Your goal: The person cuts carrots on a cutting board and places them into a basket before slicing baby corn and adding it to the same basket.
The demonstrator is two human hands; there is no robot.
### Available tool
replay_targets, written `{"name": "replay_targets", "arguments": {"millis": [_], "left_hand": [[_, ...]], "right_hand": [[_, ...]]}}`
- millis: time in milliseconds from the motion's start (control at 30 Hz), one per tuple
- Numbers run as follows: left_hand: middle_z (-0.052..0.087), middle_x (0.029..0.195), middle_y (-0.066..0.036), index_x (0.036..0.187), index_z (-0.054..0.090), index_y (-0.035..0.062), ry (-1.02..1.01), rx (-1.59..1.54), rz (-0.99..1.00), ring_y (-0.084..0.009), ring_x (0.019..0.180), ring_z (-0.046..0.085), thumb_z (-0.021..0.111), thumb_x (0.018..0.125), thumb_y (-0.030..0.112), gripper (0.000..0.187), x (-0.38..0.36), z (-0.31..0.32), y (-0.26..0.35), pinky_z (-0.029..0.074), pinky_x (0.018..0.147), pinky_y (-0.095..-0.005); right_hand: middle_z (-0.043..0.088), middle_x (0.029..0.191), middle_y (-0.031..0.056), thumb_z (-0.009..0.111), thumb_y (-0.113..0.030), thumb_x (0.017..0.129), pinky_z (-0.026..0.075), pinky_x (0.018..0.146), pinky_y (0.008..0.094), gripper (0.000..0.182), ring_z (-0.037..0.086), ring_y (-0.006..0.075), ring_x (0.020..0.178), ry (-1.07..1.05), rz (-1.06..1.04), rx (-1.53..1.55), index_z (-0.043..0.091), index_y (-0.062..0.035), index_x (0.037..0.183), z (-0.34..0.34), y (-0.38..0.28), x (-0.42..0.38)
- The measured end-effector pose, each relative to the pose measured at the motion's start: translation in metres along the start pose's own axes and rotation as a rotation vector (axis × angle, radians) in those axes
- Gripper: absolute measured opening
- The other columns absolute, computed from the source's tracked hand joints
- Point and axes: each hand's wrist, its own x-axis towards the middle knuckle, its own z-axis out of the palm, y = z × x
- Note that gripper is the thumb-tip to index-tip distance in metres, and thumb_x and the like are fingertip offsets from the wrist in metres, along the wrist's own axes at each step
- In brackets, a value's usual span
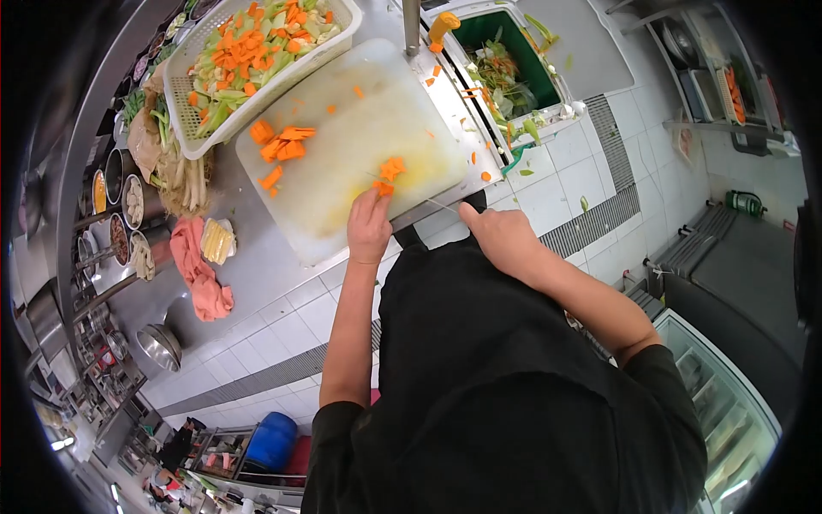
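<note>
My left hand is closed, its fingertips pressed on a piece of carrot near the front edge of the white cutting board. Cut carrot slices lie just beyond those fingers. Wrapped round a handle, my right hand holds a knife, whose thin blade shows edge-on and points toward the left hand. Farther left on the board sits a pile of carrot chunks. Yellow stains mark the board's surface around the cutting spot.
A white basket of chopped carrot and celery stands at the board's far left. Beyond the board's right side is a green bin with vegetable scraps. A pink cloth, a yellow block and a metal bowl are on the left.
</note>
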Motion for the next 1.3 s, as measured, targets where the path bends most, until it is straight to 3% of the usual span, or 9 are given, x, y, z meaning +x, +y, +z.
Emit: {"name": "replay_targets", "arguments": {"millis": [67,200,400,467,600,667,900,1300], "left_hand": [[0.064,0.118,-0.016,0.107,0.070,-0.0013,0.001,-0.020,-0.007,-0.0365,0.104,0.065,0.065,0.073,-0.013,0.036,0.003,0.002,-0.001,0.057,0.090,-0.0445],[0.066,0.114,-0.016,0.099,0.070,0.0000,0.010,-0.053,-0.047,-0.0352,0.104,0.065,0.065,0.074,-0.014,0.029,0.004,0.004,-0.001,0.054,0.090,-0.0441],[0.066,0.113,-0.015,0.099,0.070,0.0002,0.015,-0.061,-0.046,-0.0351,0.104,0.065,0.064,0.074,-0.014,0.029,0.005,0.005,-0.003,0.054,0.090,-0.0438],[0.067,0.113,-0.015,0.099,0.070,0.0006,0.021,-0.068,-0.046,-0.0351,0.104,0.065,0.064,0.074,-0.014,0.030,0.005,0.005,-0.003,0.054,0.090,-0.0438],[0.067,0.113,-0.015,0.100,0.071,0.0017,0.043,-0.082,-0.048,-0.0353,0.104,0.065,0.064,0.074,-0.014,0.031,0.005,0.006,-0.004,0.054,0.090,-0.0442],[0.066,0.115,-0.015,0.102,0.071,0.0022,0.034,-0.057,-0.040,-0.0358,0.104,0.065,0.064,0.074,-0.013,0.033,0.003,0.006,-0.004,0.055,0.090,-0.0445],[0.067,0.112,-0.015,0.101,0.071,0.0021,0.054,-0.042,-0.039,-0.0349,0.103,0.065,0.066,0.073,-0.013,0.032,0.002,0.008,-0.004,0.053,0.091,-0.0442],[0.064,0.117,-0.013,0.106,0.072,0.0028,0.027,-0.033,-0.033,-0.0354,0.105,0.064,0.063,0.072,-0.011,0.038,-0.001,0.008,-0.007,0.055,0.091,-0.0439]], "right_hand": [[0.067,0.066,0.0064,0.062,-0.008,0.090,0.053,0.048,0.0356,0.020,0.071,0.0235,0.058,0.060,-0.007,-0.045,0.049,-0.0100,0.106,-0.005,-0.003,-0.011],[0.068,0.068,0.0053,0.062,-0.010,0.091,0.054,0.048,0.0349,0.019,0.072,0.0221,0.059,0.048,0.008,-0.135,0.048,-0.0103,0.103,-0.011,-0.008,-0.023],[0.068,0.068,0.0048,0.063,-0.010,0.091,0.054,0.048,0.0353,0.018,0.072,0.0219,0.060,0.015,0.033,-0.118,0.048,-0.0102,0.102,-0.017,-0.010,-0.018],[0.067,0.070,0.0090,0.060,-0.007,0.091,0.053,0.049,0.0414,0.020,0.071,0.0294,0.061,-0.053,0.051,0.042,0.047,-0.0080,0.106,-0.011,-0.007,-0.009],[0.069,0.072,0.0119,0.059,-0.007,0.091,0.054,0.052,0.0449,0.022,0.071,0.0335,0.063,-0.043,0.025,0.098,0.047,-0.0070,0.109,0.019,-0.005,0.013],[0.070,0.068,0.0085,0.062,-0.007,0.090,0.055,0.050,0.0414,0.021,0.073,0.0286,0.062,0.044,-0.019,0.008,0.048,-0.0084,0.105,0.033,-0.002,0.021],[0.069,0.068,0.0100,0.062,-0.007,0.090,0.054,0.049,0.0410,0.022,0.073,0.0287,0.060,0.044,-0.044,0.065,0.048,-0.0084,0.106,0.007,0.004,0.010],[0.067,0.065,0.0056,0.063,-0.010,0.091,0.053,0.047,0.0360,0.019,0.071,0.0236,0.056,0.077,-0.046,-0.133,0.047,-0.0108,0.102,-0.018,-0.004,-0.024]]}}
